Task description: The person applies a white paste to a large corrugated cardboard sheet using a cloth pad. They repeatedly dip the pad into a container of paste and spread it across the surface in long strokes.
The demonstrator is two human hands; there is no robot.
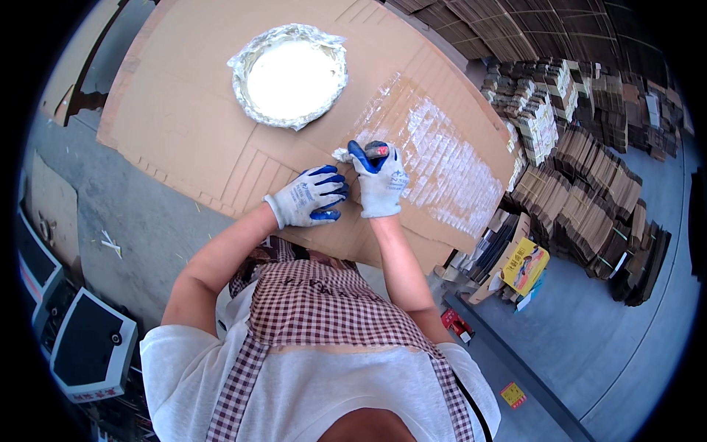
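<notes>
My right hand [380, 180] pinches a dark tool [378, 150] with a red mark and a whitish tip, its fingers closed around it; the tool is on the near side of the lined bowl, a little to its right. The bowl [240, 85] — round, with a crinkled, shiny lining and bright white contents — is my landmark. My left hand [303, 200] is nearer to me than the bowl, just beside the right one, its fingers bent and thumb apart from them; I cannot tell what its palm touches. To the right of the bowl and nearer me, white streaks [453, 173] cover part of the cardboard surface [173, 96] that carries the bowl. Directly nearer me is my checked apron [317, 302]. Well to the right of the bowl, cardboard stacks [589, 195] stand on the floor [626, 331] — a yellow box [525, 267] near them.
</notes>
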